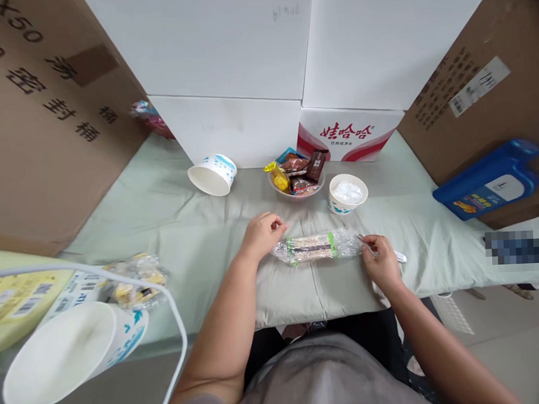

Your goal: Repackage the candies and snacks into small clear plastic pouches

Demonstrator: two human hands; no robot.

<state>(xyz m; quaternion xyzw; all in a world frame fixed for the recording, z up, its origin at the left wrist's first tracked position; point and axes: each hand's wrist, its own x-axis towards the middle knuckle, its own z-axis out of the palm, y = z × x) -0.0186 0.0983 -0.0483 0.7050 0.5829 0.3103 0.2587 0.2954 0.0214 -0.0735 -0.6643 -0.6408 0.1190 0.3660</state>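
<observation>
- On green cloth (199, 229), centre: clear snack packet (314, 247) lies flat between my hands.
- my left hand (262, 233) pinches its left end, fingers together.
- my right hand (382, 262) grips a slim tool (399, 256) at packet's right end.
- candy bowl (296, 177) behind.

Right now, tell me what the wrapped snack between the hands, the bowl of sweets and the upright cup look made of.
Wrapped snack: clear, crinkly plastic film, glossy highlights. Bowl of sweets: translucent, probably plastic or glass; cannot tell which. Upright cup: matte white paper, printed blue pattern, seemingly.
</observation>
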